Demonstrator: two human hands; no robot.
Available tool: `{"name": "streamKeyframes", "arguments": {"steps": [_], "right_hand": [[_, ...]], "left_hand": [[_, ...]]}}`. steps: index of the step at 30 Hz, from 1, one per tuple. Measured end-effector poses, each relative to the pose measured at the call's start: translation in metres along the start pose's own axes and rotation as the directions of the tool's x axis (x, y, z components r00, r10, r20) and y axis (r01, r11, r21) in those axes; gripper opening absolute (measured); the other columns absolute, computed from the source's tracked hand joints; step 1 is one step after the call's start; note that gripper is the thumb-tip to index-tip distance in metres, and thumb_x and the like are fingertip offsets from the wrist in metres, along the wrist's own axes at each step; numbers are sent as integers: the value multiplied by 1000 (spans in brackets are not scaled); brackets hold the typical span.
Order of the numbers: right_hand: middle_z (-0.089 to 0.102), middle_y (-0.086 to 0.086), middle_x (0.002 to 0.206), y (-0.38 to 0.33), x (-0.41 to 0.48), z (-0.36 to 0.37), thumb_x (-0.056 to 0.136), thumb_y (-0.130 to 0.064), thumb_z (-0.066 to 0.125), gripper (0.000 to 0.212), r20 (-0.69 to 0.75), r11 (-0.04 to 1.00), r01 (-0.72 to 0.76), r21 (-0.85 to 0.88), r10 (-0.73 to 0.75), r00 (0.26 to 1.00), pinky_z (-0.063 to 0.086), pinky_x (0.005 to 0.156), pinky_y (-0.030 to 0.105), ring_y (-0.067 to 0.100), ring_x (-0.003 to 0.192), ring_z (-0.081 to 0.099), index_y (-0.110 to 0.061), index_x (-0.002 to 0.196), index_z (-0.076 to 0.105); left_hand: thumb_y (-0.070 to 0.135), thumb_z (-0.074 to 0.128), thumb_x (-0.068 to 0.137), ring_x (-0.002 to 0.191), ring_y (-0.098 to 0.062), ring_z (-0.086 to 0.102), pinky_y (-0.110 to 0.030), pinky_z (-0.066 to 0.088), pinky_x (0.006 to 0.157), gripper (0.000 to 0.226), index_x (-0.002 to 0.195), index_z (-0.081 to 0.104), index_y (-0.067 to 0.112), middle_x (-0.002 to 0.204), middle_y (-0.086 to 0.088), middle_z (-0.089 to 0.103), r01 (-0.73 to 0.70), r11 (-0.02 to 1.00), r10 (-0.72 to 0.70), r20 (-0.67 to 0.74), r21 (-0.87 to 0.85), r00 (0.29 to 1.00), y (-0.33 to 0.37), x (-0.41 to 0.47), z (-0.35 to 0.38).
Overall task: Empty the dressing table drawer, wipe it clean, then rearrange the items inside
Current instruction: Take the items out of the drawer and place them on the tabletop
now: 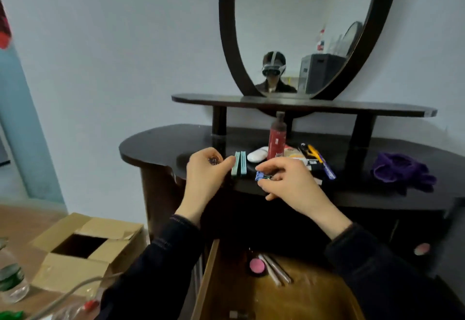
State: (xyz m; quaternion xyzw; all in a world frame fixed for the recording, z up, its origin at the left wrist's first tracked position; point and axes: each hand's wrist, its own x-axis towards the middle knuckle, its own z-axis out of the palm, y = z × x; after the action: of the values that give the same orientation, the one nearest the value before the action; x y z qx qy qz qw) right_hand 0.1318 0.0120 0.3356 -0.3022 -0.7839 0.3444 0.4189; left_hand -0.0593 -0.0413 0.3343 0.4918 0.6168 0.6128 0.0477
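Dark tabletop (151, 143), blue item (260, 176) half-hidden

The worktop (156, 143) is glossy dark wood. The red bottle (276, 141) is smooth plastic. Left of the bottle, the case (258, 155) is glossy white plastic and the bars (239, 163) are matt teal plastic. Far right of the bottle lies fuzzy purple cloth (400, 168). In front of the bottle, the right hand (294, 181) pinches a blue clip (260, 176) with shiny metal; the left hand (203, 176) holds a small glinting piece (214, 160). Below the bottle, the drawer (208, 282) is brown wood, the box (70, 269) matt cardboard.
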Motion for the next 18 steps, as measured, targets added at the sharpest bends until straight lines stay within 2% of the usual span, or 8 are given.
{"name": "streamKeyframes", "arguments": {"steps": [3,5,6,8,9,12,18], "right_hand": [[67,-2,84,14,41,6,82,-3,76,24,62,981,-127,-149,137,989,58,49,27,10,56,65,-9,105,74],[70,-3,90,26,58,13,81,-11,80,25,72,961,-128,-243,150,986,51,46,21,14,68,68,-13,105,75],[72,-3,95,30,64,16,80,-15,81,27,70,952,-115,-283,140,988,52,51,22,16,77,70,-16,106,75],[72,-7,104,32,72,21,78,-25,81,34,64,927,-90,-363,122,991,55,71,26,13,93,69,-21,112,74],[70,-10,105,31,72,23,78,-33,81,38,67,911,-80,-404,117,991,54,76,28,11,96,67,-24,113,72],[64,-14,103,33,70,32,79,-54,74,41,76,831,-18,-556,73,994,49,70,29,8,92,62,-33,112,64],[58,0,118,32,93,54,97,-40,60,25,-41,708,-56,-704,37,998,50,77,36,23,103,61,-22,115,60]], "left_hand": [[30,76,79,64,-16,59,-27,38,59,29,67,59,11,65,-2,61,-58,953,31,94,298,995,-16,27,17],[33,74,83,70,-17,59,-28,40,60,27,72,57,15,76,3,60,-103,920,53,140,379,989,-27,38,25],[35,72,85,71,-17,58,-28,41,61,27,74,57,16,80,3,58,-119,906,60,154,405,986,-31,44,29],[39,68,89,74,-18,58,-29,43,63,28,77,58,16,84,1,60,-129,890,46,196,436,980,-33,55,35],[40,67,90,74,-18,58,-29,41,63,29,79,58,15,84,0,61,-131,889,36,218,438,975,-34,59,37],[38,64,92,73,-19,59,-28,39,62,29,79,60,13,80,-2,63,-130,906,32,241,402,970,-40,65,43],[32,66,92,73,-17,61,-27,45,61,25,79,64,10,76,-1,65,-9,929,-54,159,370,986,-48,88,47]]}}
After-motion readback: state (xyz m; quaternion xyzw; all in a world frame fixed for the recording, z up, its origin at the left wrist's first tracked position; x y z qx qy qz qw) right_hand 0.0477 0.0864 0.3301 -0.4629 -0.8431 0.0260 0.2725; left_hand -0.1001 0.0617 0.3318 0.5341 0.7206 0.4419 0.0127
